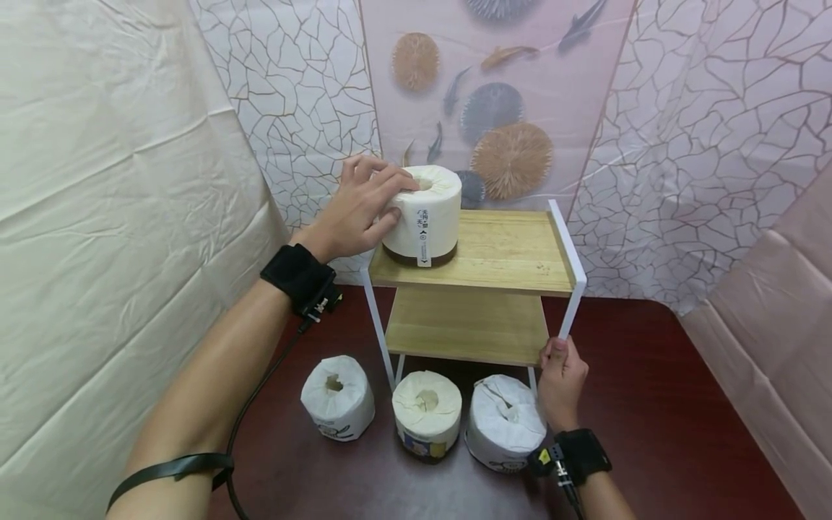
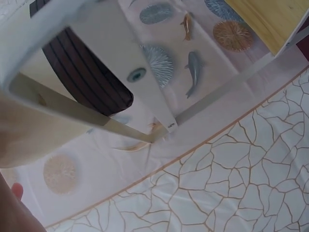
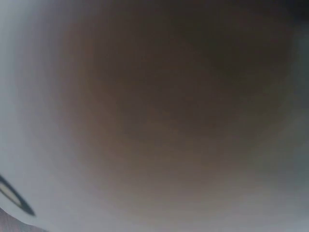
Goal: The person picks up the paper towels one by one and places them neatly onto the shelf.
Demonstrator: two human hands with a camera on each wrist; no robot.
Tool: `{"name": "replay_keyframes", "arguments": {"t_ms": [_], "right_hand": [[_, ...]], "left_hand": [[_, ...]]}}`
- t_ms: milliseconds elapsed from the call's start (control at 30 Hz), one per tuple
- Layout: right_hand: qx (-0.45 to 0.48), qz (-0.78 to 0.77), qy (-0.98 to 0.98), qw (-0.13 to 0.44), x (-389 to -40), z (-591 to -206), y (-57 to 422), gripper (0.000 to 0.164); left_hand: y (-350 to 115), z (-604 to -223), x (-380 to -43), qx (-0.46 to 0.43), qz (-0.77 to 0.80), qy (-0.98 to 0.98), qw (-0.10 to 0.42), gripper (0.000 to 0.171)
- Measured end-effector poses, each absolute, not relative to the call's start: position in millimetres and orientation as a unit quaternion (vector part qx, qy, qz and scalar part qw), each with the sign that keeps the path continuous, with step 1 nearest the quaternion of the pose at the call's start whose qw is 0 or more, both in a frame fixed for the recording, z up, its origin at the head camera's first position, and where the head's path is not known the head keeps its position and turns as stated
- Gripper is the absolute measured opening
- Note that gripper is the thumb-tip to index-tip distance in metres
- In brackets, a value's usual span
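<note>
A white-wrapped toilet paper roll point(image 1: 438, 209) with a brown lower band and a printed strip stands at the left end of the top shelf point(image 1: 510, 249). My left hand point(image 1: 364, 202) grips its left side, fingers over the top edge by the core hole and thumb on the side. In the left wrist view, the roll's dark striped band point(image 2: 87, 72) shows behind the white frame point(image 2: 120, 53), and part of the hand point(image 2: 19, 210) is at the lower left. My right hand point(image 1: 563, 375) holds the right front post point(image 1: 572, 312) of the two-tier rack, thumb upward.
Three wrapped rolls stand before the rack on the dark red table point(image 1: 650, 397): a left one point(image 1: 338, 397), a middle one point(image 1: 427, 415) and a right one point(image 1: 505, 426) near my right wrist. The lower shelf point(image 1: 468, 325) is wooden. A close, blurred surface fills the right wrist view.
</note>
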State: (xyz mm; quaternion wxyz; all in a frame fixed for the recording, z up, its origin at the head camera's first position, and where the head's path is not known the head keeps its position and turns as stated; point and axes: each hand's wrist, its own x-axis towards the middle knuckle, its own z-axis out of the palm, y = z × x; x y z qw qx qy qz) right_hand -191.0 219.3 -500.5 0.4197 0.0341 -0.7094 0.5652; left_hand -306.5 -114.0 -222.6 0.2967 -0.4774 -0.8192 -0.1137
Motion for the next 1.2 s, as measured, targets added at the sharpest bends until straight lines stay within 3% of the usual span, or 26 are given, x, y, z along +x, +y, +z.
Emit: {"name": "replay_keyframes", "arguments": {"t_ms": [367,767,1200], "right_hand": [[0.040,0.565,-0.710,0.418,-192.8,-503.0,220.4,0.044],[0.035,0.566,-0.712,0.413,-191.9,-503.3,220.4,0.044],[0.033,0.563,-0.712,0.417,-191.8,-500.8,218.9,0.045]], "left_hand": [[-110.4,-221.8,-300.8,-0.468,-0.107,-0.823,0.304,0.047],[-122.1,-215.5,-309.2,-0.492,-0.160,-0.818,0.251,0.058],[-122.8,-216.6,-313.8,-0.499,-0.158,-0.817,0.243,0.046]]}}
